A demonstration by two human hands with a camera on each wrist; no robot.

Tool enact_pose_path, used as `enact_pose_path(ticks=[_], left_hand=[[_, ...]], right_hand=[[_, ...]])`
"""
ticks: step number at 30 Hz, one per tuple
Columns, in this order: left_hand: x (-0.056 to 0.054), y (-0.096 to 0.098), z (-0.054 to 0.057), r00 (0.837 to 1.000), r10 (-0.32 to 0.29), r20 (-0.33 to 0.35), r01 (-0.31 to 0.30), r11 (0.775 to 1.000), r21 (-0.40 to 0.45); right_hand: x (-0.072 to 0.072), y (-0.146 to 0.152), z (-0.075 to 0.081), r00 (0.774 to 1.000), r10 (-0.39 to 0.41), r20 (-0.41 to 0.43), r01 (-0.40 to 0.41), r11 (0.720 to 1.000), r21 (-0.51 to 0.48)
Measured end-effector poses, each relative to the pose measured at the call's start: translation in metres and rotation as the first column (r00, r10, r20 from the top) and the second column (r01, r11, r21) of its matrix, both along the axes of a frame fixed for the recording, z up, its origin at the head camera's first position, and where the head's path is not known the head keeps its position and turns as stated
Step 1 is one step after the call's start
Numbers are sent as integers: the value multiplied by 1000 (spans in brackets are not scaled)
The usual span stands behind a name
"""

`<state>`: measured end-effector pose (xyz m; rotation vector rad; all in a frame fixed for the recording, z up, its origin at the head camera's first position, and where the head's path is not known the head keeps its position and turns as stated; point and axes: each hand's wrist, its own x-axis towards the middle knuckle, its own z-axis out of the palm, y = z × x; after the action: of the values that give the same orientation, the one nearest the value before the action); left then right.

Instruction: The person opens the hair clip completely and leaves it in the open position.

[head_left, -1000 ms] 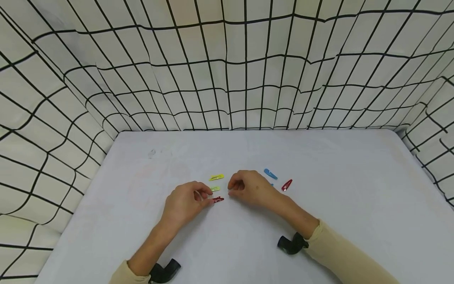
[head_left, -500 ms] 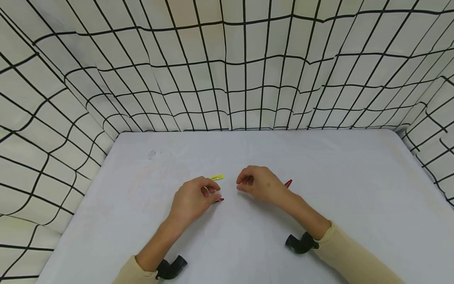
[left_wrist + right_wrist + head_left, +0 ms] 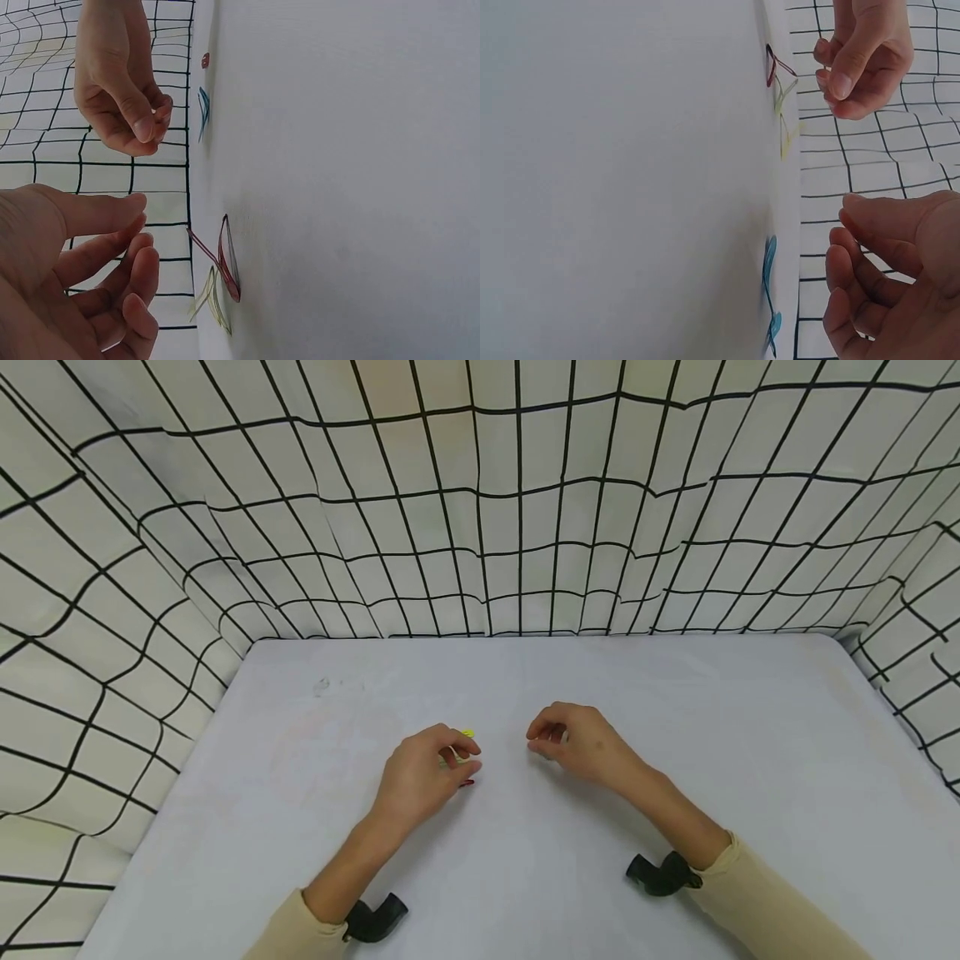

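Observation:
My left hand [image 3: 427, 777] hovers over snap hair clips, its thumb and fingers loosely bent and apart with nothing visible between them. Past it peek a yellow hair clip [image 3: 468, 732] and a red hair clip [image 3: 467, 783]. A pale green hair clip [image 3: 781, 94] stands between those two in the right wrist view. My right hand [image 3: 585, 743] is above the table, fingers loosely curled, no object seen in it. Blue hair clips [image 3: 769, 262] lie below it; the head view hides them. Another red piece [image 3: 205, 60] shows farther off in the left wrist view.
A white-covered table [image 3: 525, 877] spreads under both hands. White walls with a black grid [image 3: 517, 510] rise at its back and sides. A black curved piece [image 3: 378, 917] sits at the left wrist, and a similar black piece [image 3: 663, 874] at the right wrist.
Both hands have moved right and slightly farther from the body. The right hand now covers the blue and right-hand red clips; the left hand hides more of the yellow, green and red ones.

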<state>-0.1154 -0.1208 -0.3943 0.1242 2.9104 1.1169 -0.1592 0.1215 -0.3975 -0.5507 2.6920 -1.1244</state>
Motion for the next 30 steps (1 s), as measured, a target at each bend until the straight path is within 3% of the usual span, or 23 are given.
enact_pose_path(ticks=[18, 30], left_hand=[[-5, 27, -8, 991, -121, -57, 123, 992, 30], [-10, 42, -10, 986, -154, -60, 155, 988, 7]], right_hand=[[2, 23, -4, 998, -57, 1, 57, 998, -8], [1, 34, -5, 998, -67, -23, 67, 998, 5]])
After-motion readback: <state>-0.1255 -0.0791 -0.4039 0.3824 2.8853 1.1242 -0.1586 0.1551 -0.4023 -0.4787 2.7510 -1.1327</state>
